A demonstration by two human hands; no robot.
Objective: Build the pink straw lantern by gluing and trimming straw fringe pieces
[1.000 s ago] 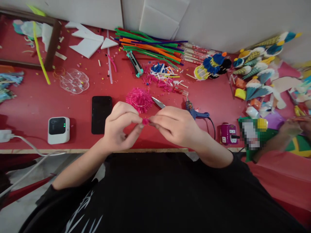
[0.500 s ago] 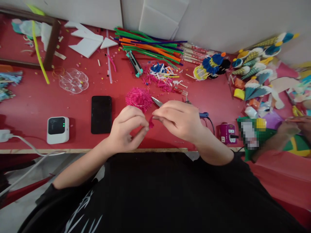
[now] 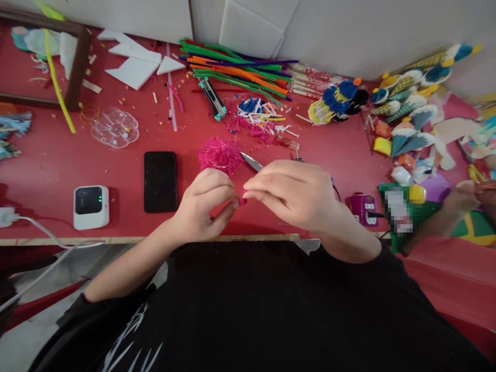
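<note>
My left hand (image 3: 207,206) is closed in a pinch above the front of the red table, its fingertips at a small pink piece (image 3: 243,199). From the other side my right hand (image 3: 296,194) pinches that same piece between thumb and fingers, so most of it is hidden. Just beyond my hands lies a round, bristly pink ornament (image 3: 219,155) made of many short strips. A pointed metal blade (image 3: 251,161) sticks out from behind my right hand; its handle is covered.
Pipe cleaners (image 3: 236,70), a box cutter (image 3: 213,98) and cut pink bits (image 3: 256,129) lie beyond. A phone (image 3: 160,182) and white device (image 3: 91,207) sit left. A purple power socket (image 3: 364,209) and cone-shaped crafts (image 3: 411,98) are right, near another person's hand (image 3: 463,199).
My right hand has shifted slightly right and turned, covering the blue handle seen beside it before. Less of the pink piece shows between my fingertips. The left hand has barely moved.
</note>
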